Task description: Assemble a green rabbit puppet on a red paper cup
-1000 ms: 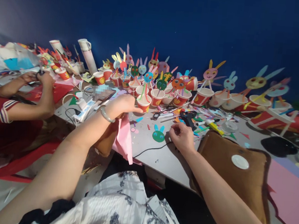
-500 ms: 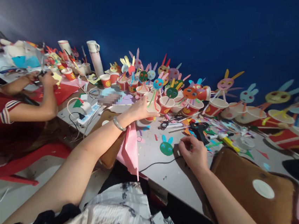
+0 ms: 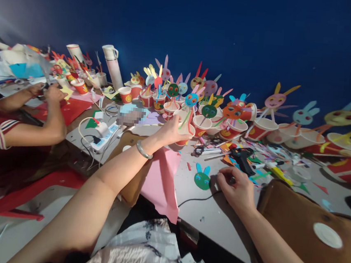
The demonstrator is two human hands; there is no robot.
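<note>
My left hand (image 3: 171, 132), with a bangle on the wrist, is wrapped around a red and white paper cup (image 3: 185, 137). A blue paper rabbit (image 3: 191, 100) with pink ears and strip limbs stands up from this cup. Beside my right hand (image 3: 234, 186) lies a flat green rabbit head cutout (image 3: 202, 181) with blue ears. The right hand rests on the table with thumb and fingers curled together; whatever they hold, if anything, is hidden. Just behind it lies a black glue gun (image 3: 243, 158). Pink paper (image 3: 161, 184) hangs over the table edge below my left forearm.
Several cups with paper rabbits (image 3: 233, 129) line the blue wall. Scissors (image 3: 199, 150), markers and paper scraps lie before them. A brown pad (image 3: 303, 226) is at right, a power strip (image 3: 105, 139) at left. A co-worker (image 3: 32, 134) handles paper farther left.
The view has turned slightly left, so most things sit farther right in the picture. My left hand keeps hold of the cup, and my right hand stays curled by the green cutout.
</note>
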